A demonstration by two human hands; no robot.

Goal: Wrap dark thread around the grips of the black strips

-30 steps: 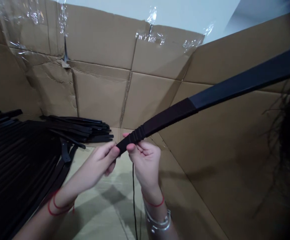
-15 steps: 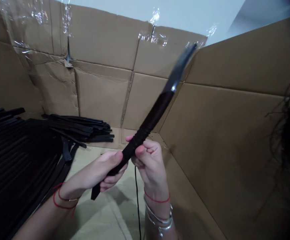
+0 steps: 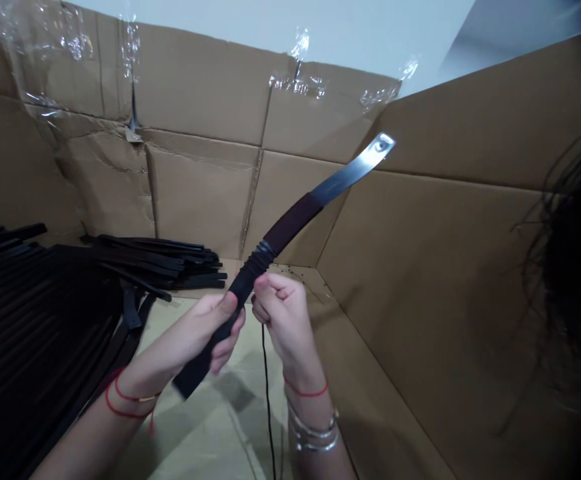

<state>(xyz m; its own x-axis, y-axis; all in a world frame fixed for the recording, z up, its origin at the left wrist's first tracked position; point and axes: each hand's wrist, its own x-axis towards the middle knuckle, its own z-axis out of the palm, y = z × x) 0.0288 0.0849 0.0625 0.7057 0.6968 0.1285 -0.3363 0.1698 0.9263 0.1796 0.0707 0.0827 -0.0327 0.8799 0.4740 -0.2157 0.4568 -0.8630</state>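
Observation:
A curved metal strip (image 3: 350, 175) with a hole at its bare shiny tip slants up to the right. A dark fabric sleeve (image 3: 293, 220) covers the rest of it, bunched into wrinkles around the middle. Lower down, my left hand (image 3: 207, 327) is closed around the covered part, thumb on top; the sleeve's lower end sticks out below the palm. My right hand (image 3: 285, 307) is curled closed right beside the strip, just under the wrinkles. Whether its hidden fingers pinch the sleeve or something else cannot be made out.
Many black strips (image 3: 30, 320) lie piled at the left, with a smaller bundle (image 3: 160, 260) behind. Taped cardboard walls (image 3: 205, 193) stand at the back and right. A thin black cord (image 3: 268, 400) runs down below my right hand. Dark hair (image 3: 580, 253) shows at the right edge.
The strip has turned so its flat face and tip hole show, and its tip has dropped lower. My right hand has come off from around the sleeve to its side.

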